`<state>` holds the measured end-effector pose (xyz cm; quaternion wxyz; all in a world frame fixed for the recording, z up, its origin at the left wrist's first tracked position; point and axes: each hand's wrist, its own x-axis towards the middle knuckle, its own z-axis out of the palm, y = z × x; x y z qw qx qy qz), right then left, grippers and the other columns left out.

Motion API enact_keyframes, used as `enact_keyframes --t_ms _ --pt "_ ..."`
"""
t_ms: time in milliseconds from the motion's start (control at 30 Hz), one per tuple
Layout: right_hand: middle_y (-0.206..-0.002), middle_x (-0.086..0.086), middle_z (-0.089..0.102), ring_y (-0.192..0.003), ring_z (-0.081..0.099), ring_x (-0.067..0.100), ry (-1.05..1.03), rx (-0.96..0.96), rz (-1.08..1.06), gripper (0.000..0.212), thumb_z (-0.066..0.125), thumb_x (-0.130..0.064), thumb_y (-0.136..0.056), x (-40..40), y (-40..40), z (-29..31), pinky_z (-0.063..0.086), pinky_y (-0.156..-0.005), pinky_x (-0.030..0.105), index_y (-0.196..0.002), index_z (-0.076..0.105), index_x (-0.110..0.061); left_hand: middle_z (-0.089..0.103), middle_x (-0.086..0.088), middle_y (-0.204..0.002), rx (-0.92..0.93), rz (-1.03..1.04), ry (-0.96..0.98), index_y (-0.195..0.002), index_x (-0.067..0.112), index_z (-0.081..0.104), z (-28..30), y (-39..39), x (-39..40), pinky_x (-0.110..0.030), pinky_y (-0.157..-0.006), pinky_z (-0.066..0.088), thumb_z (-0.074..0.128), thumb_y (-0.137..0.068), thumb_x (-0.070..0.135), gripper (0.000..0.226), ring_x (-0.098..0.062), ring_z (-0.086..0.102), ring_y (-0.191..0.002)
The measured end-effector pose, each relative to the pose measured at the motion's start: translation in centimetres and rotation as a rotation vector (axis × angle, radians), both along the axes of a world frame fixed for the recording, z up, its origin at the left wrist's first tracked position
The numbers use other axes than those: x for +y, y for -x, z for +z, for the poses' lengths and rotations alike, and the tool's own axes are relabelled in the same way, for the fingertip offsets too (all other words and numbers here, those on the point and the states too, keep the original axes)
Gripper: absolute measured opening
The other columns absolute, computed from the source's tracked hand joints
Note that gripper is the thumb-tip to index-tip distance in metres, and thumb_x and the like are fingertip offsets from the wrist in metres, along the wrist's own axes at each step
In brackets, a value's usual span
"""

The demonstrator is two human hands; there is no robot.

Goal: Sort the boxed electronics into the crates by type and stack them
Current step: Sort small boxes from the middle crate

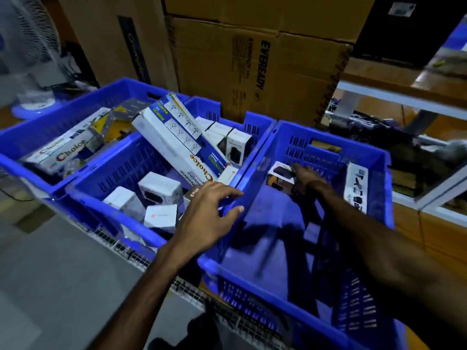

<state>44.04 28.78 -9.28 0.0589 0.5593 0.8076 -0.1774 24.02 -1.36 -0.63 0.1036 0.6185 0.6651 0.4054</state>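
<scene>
Where the near rim of the right-hand blue crate (pixel 298 296) crosses the bottom of the view, mostly bare floor inside. Left hand (pixel 209 213) spread open over the wall shared with the middle blue crate (pixel 111 180), fingers loosely curled, holding nothing. Just beyond it, small white boxes (pixel 159 189) loose in the middle crate and a long white power-strip box (pixel 177 142) tilted across its far edge. Right hand (pixel 304 176) reaching deep into the right-hand crate, fingertips at a small box with a dark picture (pixel 279 176) near the far wall; grip on it impossible to tell. Another printed box (pixel 356 188) upright against the right wall. Farther left, a third blue crate (pixel 38 137) with long "Choice" boxes (pixel 63 152). Behind all, brown cartons (pixel 265 72).
</scene>
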Motion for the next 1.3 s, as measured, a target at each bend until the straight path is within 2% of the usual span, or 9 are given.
enact_keyframes --t_ms 167,333,433,567,767,867,1000,1100,1300 --pt "-0.136 0.011 0.063 -0.117 0.064 0.030 0.132 0.258 -0.163 0.086 0.087 -0.042 -0.071 -1.5 -0.5 3.4 0.050 -0.087 0.032 -0.144 0.048 -0.017 0.069 0.016 -0.099 -0.072 0.001 0.001 -0.108 0.023 0.077 -0.1 0.4 0.5 -0.030 -0.092 0.053 0.081 -0.086 0.024 0.023 -0.004 0.064 -0.098" --pt "-0.077 0.007 0.063 -0.060 0.062 0.020 0.342 0.745 -0.436 0.054 0.076 -0.067 -0.075 -6.5 -1.6 7.4 0.052 -0.061 0.035 -0.096 0.064 -0.018 0.072 0.016 -0.096 -0.137 -0.015 -0.009 -0.105 0.024 0.079 -0.1 0.5 2.0 -0.014 -0.082 0.049 0.081 -0.086 0.018 0.021 -0.003 0.067 -0.093" --pt "-0.097 0.007 0.073 -0.076 0.073 0.020 0.563 1.097 -0.598 0.044 0.071 -0.059 -0.087 -11.3 -1.5 10.0 0.062 -0.067 0.034 -0.108 0.072 -0.020 0.075 0.014 -0.094 -0.232 -0.083 -0.002 -0.105 0.022 0.079 0.1 1.0 3.0 -0.016 -0.076 0.052 0.080 -0.086 0.019 0.020 -0.005 0.070 -0.085" --pt "-0.111 0.012 0.076 -0.086 0.074 0.027 0.705 1.340 -0.571 0.048 0.069 -0.052 -0.090 -16.9 0.2 12.7 0.066 -0.072 0.036 -0.122 0.069 -0.016 0.077 0.009 -0.091 -0.398 -0.130 0.003 -0.105 0.027 0.077 0.7 2.4 3.2 -0.024 -0.074 0.058 0.075 -0.083 0.028 0.022 -0.009 0.071 -0.083" --pt "-0.109 0.005 0.075 -0.093 0.074 0.025 0.597 1.229 -0.271 0.038 0.071 -0.049 -0.087 -23.6 7.4 15.9 0.061 -0.073 0.039 -0.117 0.065 -0.026 0.078 0.000 -0.089 -0.652 -0.053 -0.132 -0.104 0.018 0.076 1.6 7.6 -0.7 -0.022 -0.074 0.057 0.076 -0.087 0.008 0.019 -0.009 0.070 -0.080" --pt "-0.093 -0.005 0.074 -0.078 0.070 0.015 0.482 1.124 -0.215 0.028 0.069 -0.043 -0.092 -25.2 13.6 17.0 0.057 -0.065 0.032 -0.114 0.066 -0.027 0.079 0.002 -0.088 -0.607 0.034 -0.130 -0.104 0.010 0.077 1.7 12.2 -3.5 -0.018 -0.072 0.054 0.074 -0.090 -0.002 0.019 -0.005 0.071 -0.077" --pt "-0.083 0.002 0.072 -0.069 0.062 0.021 0.494 1.087 -0.154 0.031 0.068 -0.038 -0.094 -26.6 22.9 17.1 0.044 -0.058 0.027 -0.120 0.066 -0.021 0.079 0.005 -0.094 -0.519 0.145 -0.154 -0.103 0.017 0.078 1.2 20.1 -6.9 -0.024 -0.076 0.059 0.076 -0.091 0.005 0.017 -0.011 0.075 -0.085" --pt "-0.086 -0.001 0.071 -0.062 0.065 0.003 0.379 0.953 -0.060 0.036 0.070 -0.046 -0.092 -27.3 29.3 17.0 0.044 -0.054 0.023 -0.123 0.065 -0.028 0.079 0.009 -0.094 -0.502 0.233 -0.180 -0.101 0.019 0.078 1.2 25.8 -9.9 -0.025 -0.081 0.059 0.077 -0.091 0.005 0.017 -0.010 0.075 -0.087" --pt "-0.101 -0.013 0.065 -0.089 0.067 0.014 0.155 0.787 0.059 0.054 0.072 -0.066 -0.083 -27.5 37.1 15.5 0.053 -0.078 0.033 -0.125 0.062 -0.034 0.079 0.008 -0.095 -0.510 0.258 -0.146 -0.103 0.022 0.078 0.3 33.6 -14.0 -0.027 -0.082 0.060 0.076 -0.093 0.010 0.015 -0.014 0.075 -0.090"
